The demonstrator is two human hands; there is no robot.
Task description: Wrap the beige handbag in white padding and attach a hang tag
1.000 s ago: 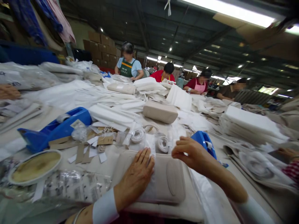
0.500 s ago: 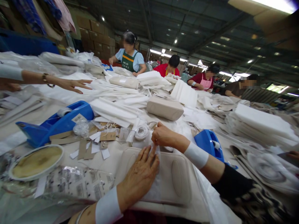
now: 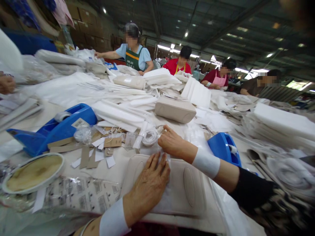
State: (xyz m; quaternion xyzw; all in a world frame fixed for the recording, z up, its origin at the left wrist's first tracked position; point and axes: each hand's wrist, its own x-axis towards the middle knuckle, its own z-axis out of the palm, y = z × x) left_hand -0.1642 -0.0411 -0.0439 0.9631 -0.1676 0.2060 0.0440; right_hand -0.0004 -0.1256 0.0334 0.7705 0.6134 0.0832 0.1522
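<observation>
Head view: at the near side of the pale worktop [image 3: 117,169], pressing the left hand [image 3: 149,183] palm down on a flat-lying beige bag [image 3: 180,183] and the white wrap [image 3: 163,201] across its middle, with fingers extended and close together, grip flat rather than clamped. Reaching in over the bag's far edge with the right hand [image 3: 173,142], fingers curled together at the upper end of the wrap; cannot tell whether clamped on it. Left of the bag, a label-printed clear packet [image 3: 86,196] and a round dish [image 3: 61,164] with yellowish filling. Beyond these, scattered tags [image 3: 113,142] and a coiled white cord [image 3: 150,137]; on either side, a left blue dispenser [image 3: 71,126] and a right blue dispenser [image 3: 222,149]. Farther, a second beige bag [image 3: 175,110] among heaped white sheets [image 3: 118,113]; behind, four co-workers [image 3: 133,59] and stacked cardboard boxes [image 3: 88,28].
</observation>
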